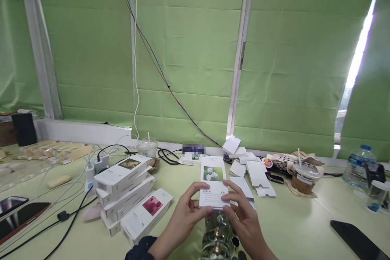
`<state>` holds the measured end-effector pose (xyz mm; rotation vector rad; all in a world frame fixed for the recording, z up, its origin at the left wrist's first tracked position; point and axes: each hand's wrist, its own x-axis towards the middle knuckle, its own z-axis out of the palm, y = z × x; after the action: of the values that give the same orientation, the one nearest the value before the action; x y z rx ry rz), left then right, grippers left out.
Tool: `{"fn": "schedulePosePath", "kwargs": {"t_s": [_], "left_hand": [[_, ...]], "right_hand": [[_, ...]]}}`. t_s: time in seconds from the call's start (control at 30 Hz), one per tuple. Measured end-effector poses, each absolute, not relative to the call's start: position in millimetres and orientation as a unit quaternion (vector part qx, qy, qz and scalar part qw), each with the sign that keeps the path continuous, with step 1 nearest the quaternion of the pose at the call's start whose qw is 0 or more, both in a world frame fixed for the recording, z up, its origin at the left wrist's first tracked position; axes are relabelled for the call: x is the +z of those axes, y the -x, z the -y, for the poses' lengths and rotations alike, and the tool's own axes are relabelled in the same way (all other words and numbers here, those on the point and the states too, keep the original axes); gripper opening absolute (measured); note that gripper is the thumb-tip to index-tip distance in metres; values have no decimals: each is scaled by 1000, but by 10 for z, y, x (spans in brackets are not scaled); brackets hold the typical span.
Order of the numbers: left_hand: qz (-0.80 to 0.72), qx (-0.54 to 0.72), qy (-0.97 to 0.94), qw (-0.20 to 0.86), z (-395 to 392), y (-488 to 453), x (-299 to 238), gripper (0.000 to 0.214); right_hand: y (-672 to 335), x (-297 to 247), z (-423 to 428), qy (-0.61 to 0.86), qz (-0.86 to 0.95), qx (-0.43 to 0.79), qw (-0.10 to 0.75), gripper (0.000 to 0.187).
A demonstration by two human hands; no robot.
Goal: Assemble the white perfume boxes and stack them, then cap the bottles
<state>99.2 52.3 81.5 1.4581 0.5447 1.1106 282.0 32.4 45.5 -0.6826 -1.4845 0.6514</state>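
Note:
Both my hands hold a white printed box [212,174] at the middle front of the table. It carries a picture of white flowers on green, with small text and lines on its near part; whether that near part is a separate card I cannot tell. My left hand [189,207] grips the left edge, thumb at the near corner. On the right edge, the fingers and thumb of my right hand [242,211] are closed. Just below the box stands a clear glass or plastic vessel [215,235], partly hidden by my hands.
Left of my hands lie several similar white boxes [146,216], partly stacked. White card pieces [257,174] are heaped behind on the right. A drink cup [303,176], a water bottle [359,166] and a black phone [359,239] are farther right. Cables [76,215] cross the left side.

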Motion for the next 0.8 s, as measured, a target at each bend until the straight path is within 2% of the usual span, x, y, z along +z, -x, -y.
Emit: {"fn": "schedulePosePath", "kwargs": {"t_s": [0.13,0.3,0.4,0.57,0.7,0.8], "left_hand": [[-248,456,-674,526,-534,-974,782,41],[-378,412,-773,300,-427,-1024,752,58],[-411,408,-782,231,-351,-1086,768,66],[-474,435,-758,105,-293,-1037,854,55],[-496,384,-777,49,-281,-729,857,53],[-539,338,-771,-14,-287,-335,818,45]], "right_hand": [[-2849,449,-343,292,653,259,649,15],[-2860,459,-332,316,696,197,613,19],[-2858,466,-303,290,747,173,573,31],[-2846,478,-240,243,812,184,498,38],[-2850,478,-220,242,854,183,422,38],[-2880,451,-286,272,829,150,465,39]]}}
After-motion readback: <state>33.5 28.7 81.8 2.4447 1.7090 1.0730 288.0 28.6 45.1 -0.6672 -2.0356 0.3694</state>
